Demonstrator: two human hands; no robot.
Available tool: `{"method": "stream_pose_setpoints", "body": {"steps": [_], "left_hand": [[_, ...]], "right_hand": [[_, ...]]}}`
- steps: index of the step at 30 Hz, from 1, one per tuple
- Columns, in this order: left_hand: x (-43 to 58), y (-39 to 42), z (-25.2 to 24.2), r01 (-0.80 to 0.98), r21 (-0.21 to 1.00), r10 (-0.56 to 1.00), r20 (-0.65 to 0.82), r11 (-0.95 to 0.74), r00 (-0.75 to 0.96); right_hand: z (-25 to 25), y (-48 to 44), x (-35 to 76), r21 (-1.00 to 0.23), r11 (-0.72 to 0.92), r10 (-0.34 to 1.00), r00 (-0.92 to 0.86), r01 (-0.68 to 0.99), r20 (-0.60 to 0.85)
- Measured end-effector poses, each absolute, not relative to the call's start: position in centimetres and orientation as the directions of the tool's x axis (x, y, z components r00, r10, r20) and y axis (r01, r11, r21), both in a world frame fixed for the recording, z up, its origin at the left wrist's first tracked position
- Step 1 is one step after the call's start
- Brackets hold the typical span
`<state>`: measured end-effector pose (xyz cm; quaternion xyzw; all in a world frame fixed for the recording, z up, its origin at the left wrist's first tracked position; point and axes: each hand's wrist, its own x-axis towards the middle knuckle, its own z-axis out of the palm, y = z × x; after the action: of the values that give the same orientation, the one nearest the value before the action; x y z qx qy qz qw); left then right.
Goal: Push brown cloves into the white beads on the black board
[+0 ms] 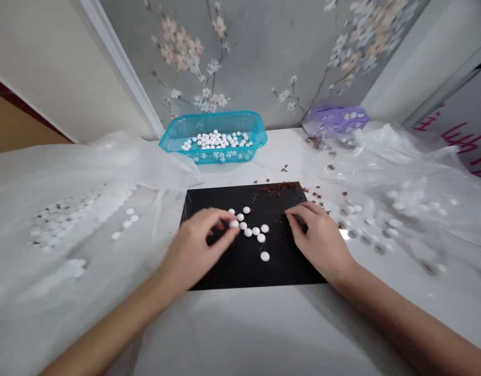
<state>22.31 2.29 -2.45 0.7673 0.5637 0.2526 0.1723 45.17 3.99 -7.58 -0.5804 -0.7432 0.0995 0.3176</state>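
Observation:
Thumb and fingers of my left hand (201, 243) pinch a small white ball (233, 223) above the left half of a black board (228, 271). Close to it, several more white balls (248, 232) lie on the board in a loose cluster, and one lone ball (265, 256) sits nearer the front. My right hand (316, 235) is over the board's right side, its thumb and index fingertips pressed together. Whatever they may hold is too small to make out. Small reddish-brown pieces (279, 189), like dried cloves, are heaped along the board's back edge.
Behind the board stands a blue plastic basket (213, 159) with many white balls inside. Clear plastic bags with more balls spread left (107, 156) and right (428, 156). A purple packet (336, 119) leans against the flowered wall (256, 57).

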Motion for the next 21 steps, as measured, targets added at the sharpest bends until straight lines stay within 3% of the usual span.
{"method": "stream_pose_setpoints", "body": {"steps": [4, 8, 14, 21], "left_hand": [[23.8, 0.7, -5.3, 0.658, 0.660, 0.925, 0.167, -0.363, 0.342], [24.0, 0.5, -6.3, 0.643, 0.708, 0.949, 0.133, -0.292, 0.284], [24.0, 0.7, -6.9, 0.624, 0.737, 0.948, 0.070, -0.258, 0.310], [24.1, 0.7, -7.2, 0.643, 0.716, 0.940, 0.054, -0.271, 0.336]], "right_hand": [[-7.0, 3.5, 44.5, -0.766, 0.243, 0.963, -0.055, 0.595, 0.263], [-6.5, 3.2, 43.9, -0.954, -0.004, 0.988, -0.146, 0.298, -0.050], [-6.4, 3.0, 43.6, -0.956, 0.069, 0.917, -0.395, 0.284, -0.051], [-6.5, 2.7, 43.2, -0.924, 0.089, 0.858, -0.500, 0.371, -0.119]]}}
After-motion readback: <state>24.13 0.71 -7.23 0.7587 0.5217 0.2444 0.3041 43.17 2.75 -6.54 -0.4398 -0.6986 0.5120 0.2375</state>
